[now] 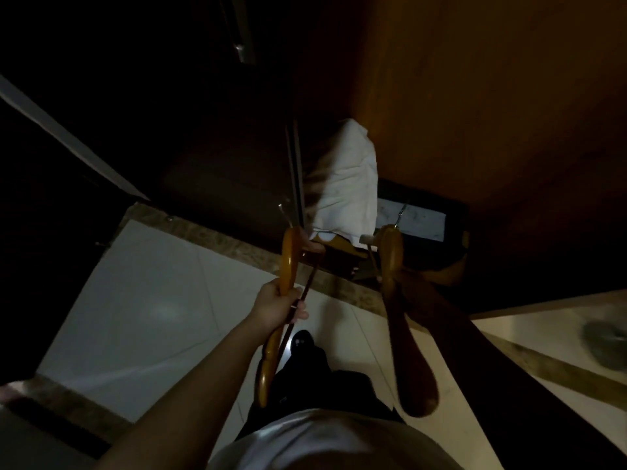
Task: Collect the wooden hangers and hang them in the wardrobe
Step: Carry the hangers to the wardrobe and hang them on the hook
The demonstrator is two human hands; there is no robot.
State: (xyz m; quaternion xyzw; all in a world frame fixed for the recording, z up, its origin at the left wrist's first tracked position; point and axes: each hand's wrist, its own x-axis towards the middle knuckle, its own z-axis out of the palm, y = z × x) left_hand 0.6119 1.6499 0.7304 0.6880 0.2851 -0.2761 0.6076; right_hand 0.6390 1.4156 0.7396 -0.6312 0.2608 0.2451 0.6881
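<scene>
Our left hand (281, 305) is clamping round the first hanger (288, 256), fingers curled over its wooden shoulder and thin crossbar together, its metal hook pointing up and away from us. Our right hand (409, 278) is sitting in deep shadow where it meets the middle of the second hanger (392, 252). We are judging it to be clasping that hanger, since the hanger is riding clear of the floor, though the fingers cannot be made out. So collecting is looking done for these two, while hanging is not yet done: neither hook is resting on anything. Just beyond both hooks a white cloth (346, 184) is hanging inside the dark wardrobe (475, 96). We cannot see a rail.
</scene>
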